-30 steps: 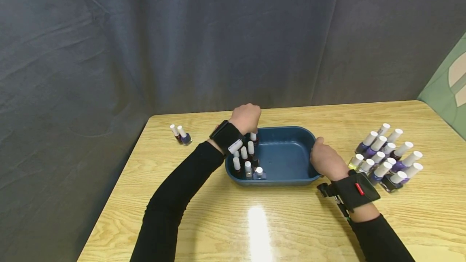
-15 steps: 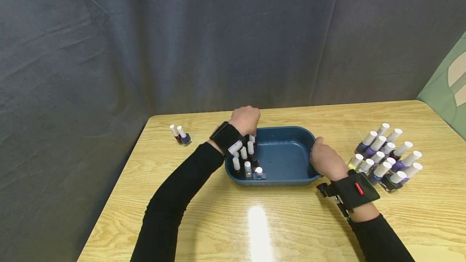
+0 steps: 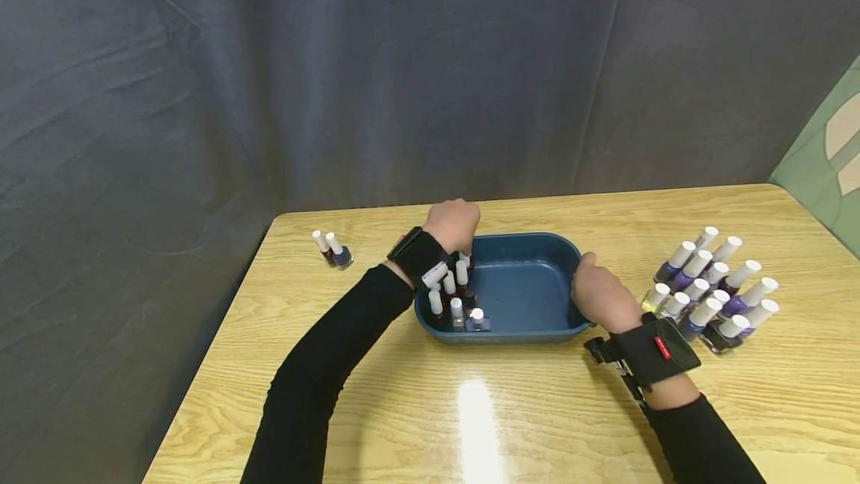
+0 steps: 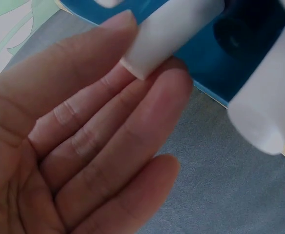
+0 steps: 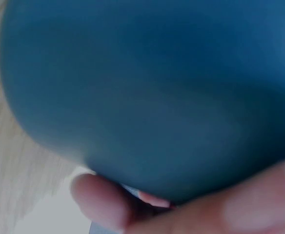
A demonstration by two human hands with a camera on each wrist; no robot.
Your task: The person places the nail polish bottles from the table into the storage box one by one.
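Observation:
My left hand (image 3: 454, 222) reaches over the back left of a blue plastic tub (image 3: 531, 286). In the left wrist view, its thumb and fingers pinch the white cap (image 4: 174, 34) of a nail polish bottle, whose lower part is out of sight there. Several other nail polish bottles (image 3: 462, 273) with white caps stand grouped in the tub's left end, partly behind the wrist. At the opposite end, my right hand (image 3: 605, 293) grips the tub's rim; its fingers (image 5: 259, 200) lie against the blue wall in the right wrist view.
On the wooden table (image 3: 403, 409), a cluster of several nail polish bottles (image 3: 715, 290) stands to the right, close beside the right wrist. A pair of dark bottles (image 3: 341, 255) sits at the far left. A grey curtain (image 3: 430, 81) hangs behind the table.
My left hand has sunk slightly toward the tub with the nail polish bottle, its cap now lower at the back left. The right hand stays on the rim.

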